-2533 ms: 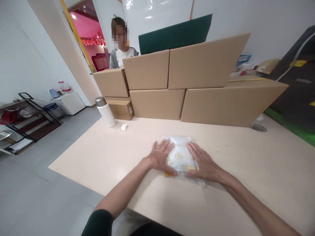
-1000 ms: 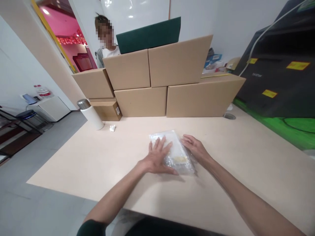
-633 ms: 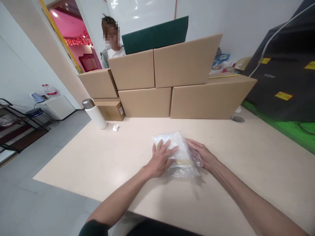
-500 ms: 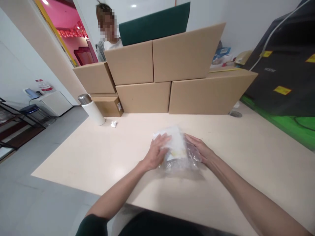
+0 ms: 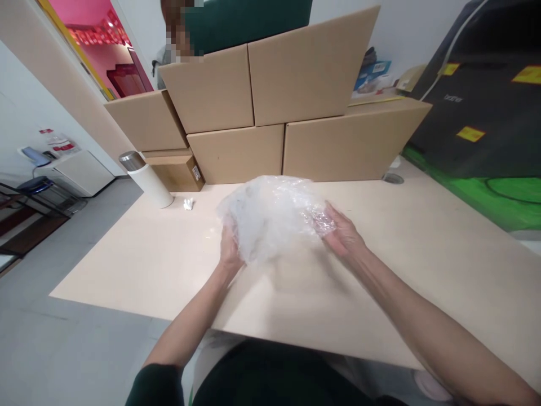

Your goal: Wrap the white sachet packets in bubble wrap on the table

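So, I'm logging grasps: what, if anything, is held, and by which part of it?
The plastic, by its sides: left hand at its left edge, right hand at its right. Exact contact is partly hidden.

Clear crinkled plastic-film packet (image 5: 274, 217) is now up off the pale, smooth counter (image 5: 147, 270), spread wider; a second ago it lay flat. Left grip (image 5: 231, 245) has moved from on top to its left edge, farther from right grip (image 5: 344, 232).
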`<state>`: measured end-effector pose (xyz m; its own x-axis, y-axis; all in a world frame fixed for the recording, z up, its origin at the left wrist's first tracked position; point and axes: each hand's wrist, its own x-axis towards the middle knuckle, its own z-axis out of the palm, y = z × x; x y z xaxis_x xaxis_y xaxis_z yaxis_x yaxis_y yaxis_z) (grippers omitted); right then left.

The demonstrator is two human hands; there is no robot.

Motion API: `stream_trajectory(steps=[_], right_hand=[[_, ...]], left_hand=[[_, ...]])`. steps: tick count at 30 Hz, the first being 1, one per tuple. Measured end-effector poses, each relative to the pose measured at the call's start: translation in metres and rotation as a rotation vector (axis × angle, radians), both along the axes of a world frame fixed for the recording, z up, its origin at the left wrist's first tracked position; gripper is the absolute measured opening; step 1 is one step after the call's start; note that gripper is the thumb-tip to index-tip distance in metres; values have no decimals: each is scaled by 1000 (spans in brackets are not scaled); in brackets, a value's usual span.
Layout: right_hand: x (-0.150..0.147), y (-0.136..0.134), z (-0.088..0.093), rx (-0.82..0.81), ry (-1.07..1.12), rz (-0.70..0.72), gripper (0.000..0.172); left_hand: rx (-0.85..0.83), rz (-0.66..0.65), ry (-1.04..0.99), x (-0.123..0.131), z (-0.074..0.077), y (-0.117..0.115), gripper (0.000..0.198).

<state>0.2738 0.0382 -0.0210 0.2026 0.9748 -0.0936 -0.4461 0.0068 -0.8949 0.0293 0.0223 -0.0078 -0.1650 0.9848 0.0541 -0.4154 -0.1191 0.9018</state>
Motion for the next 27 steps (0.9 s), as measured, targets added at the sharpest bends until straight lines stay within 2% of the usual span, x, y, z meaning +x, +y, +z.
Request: stream_trajectory(steps=[5,7,11,13,16,21,24,26,27], right_hand=[[-15,-20,16,-103,46,437,70],[-20,-27,17,-140,13,502,67],[-27,-34,13,-194,-77,537,50],[-29,-37,14,-194,-79,503,54],[-28,-38,17,-204,-113,369,61],[-11,-24,12,-71,-208,161,64],[5,-8,4,-89,-139,46,58],[16,1,0,-96,-105,-13,51],[21,4,-1,-97,-106,-35,49]], left_hand=[[165,-42,146,10,-17,-5,64],[222,-73,205,14,-21,-8,66],[247,-84,306,17,-23,-15,73],[246,-75,306,17,-22,-18,74],[228,-40,256,18,-19,-22,73],[107,70,204,9,-19,-31,78],[-24,134,359,-10,-26,-36,90],[-53,145,583,-25,-30,-38,92],[-18,140,723,-32,-31,-38,90]])
